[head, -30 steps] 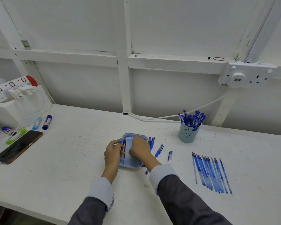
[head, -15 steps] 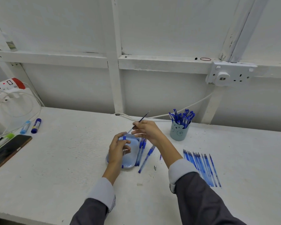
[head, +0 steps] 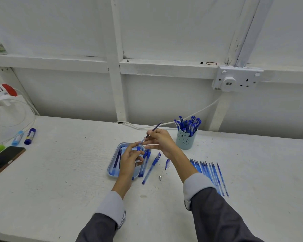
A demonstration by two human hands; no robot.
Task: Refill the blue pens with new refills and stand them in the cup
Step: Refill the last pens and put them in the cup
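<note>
Near the bench's left edge: dark phone (head: 2,161), two glue sticks (head: 29,136) beyond it. Mid-bench: blue tray (head: 112,170) with a few pens inside. Over the tray, left hand (head: 129,161) curled round a pen barrel (head: 138,148). Just right, right hand (head: 160,142) pinching a thin refill (head: 156,127), slanted up toward the wall, lower end at the barrel's mouth. Beside the tray: loose pens (head: 151,167), cap (head: 167,164), metal tip (head: 160,177). Near the back edge, cup (head: 184,141) full of pens. Further right, row of refills (head: 210,173).

Bright, even light, soft shadows; wide-angle bending at the edges.
</note>
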